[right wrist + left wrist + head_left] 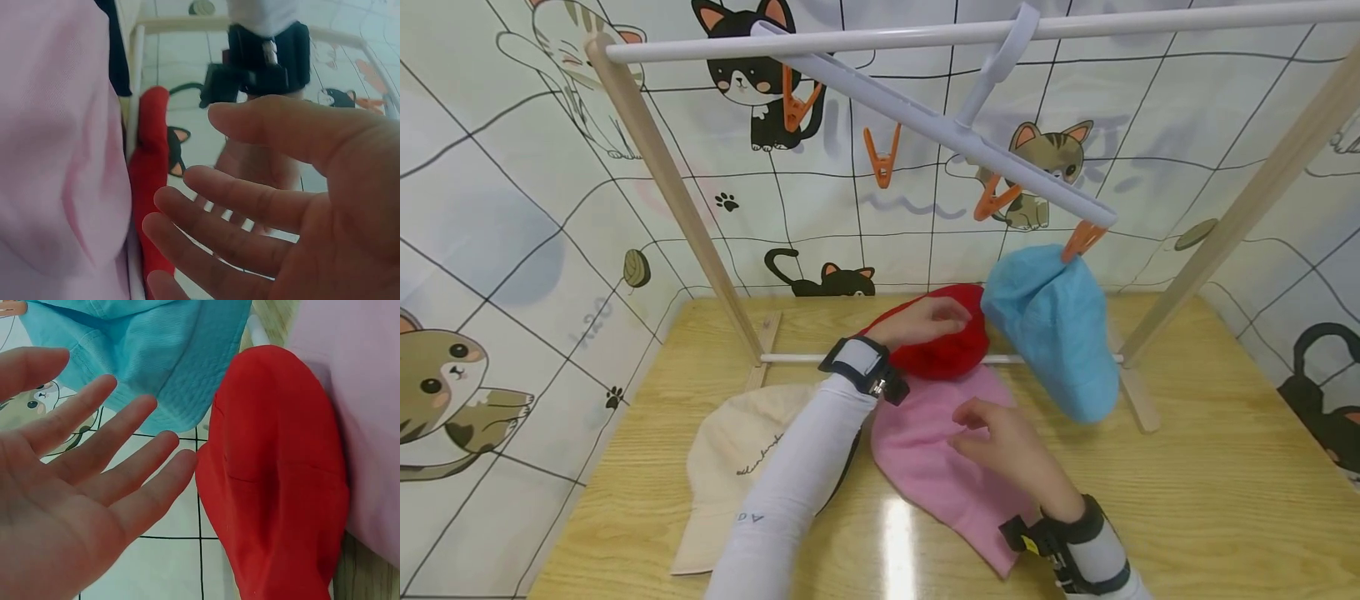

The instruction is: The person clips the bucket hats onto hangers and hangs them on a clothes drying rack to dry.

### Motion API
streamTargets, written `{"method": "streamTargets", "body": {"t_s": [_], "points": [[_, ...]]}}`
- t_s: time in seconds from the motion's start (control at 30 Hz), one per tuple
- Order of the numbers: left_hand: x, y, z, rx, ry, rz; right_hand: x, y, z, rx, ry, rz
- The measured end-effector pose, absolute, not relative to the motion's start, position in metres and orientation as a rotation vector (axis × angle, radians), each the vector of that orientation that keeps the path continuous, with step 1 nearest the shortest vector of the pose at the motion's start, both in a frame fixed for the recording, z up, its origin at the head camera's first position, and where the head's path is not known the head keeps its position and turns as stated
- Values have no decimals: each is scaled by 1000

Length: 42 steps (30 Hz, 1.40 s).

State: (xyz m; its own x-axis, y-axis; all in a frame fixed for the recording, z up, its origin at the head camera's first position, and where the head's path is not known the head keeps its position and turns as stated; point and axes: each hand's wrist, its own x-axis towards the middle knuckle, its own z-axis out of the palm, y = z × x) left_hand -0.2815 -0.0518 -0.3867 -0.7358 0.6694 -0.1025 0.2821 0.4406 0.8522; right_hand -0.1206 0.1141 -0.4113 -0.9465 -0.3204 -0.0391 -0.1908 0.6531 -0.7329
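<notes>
My left hand (925, 323) is over the red hat (951, 354) at the back of the table, holding nothing; the left wrist view shows its fingers spread and relaxed beside the red cloth. Above the pink hat (917, 442), my right hand (1011, 446) has its fingers loosely bent and nothing between them. A light blue bucket hat (1056, 333) hangs at the right end of the white hanger (940, 129), held by an orange clip (1082, 242). On the left lies a cream cap (730, 467), partly covered by my left sleeve.
The hanger hooks over the white top rail (880, 40) of a rack with wooden side posts (677, 200). More orange clips (882, 156) hang along it. A low white bar (793, 358) crosses the wooden table (1202, 467); walls with cat drawings stand behind and beside.
</notes>
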Motion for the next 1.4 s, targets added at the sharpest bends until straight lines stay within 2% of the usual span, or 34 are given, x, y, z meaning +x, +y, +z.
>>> {"method": "streamTargets", "body": {"t_s": [0.47, 0.97, 1.4], "points": [[-279, -58, -391, 779, 2265, 1225, -108, 64, -430, -590, 2743, -981], [-272, -66, -396, 912, 2392, 954, -101, 36, -441, -642, 2888, -674], [-270, -68, -397, 924, 2389, 934, -93, 29, -449, -586, 2971, -544]]}}
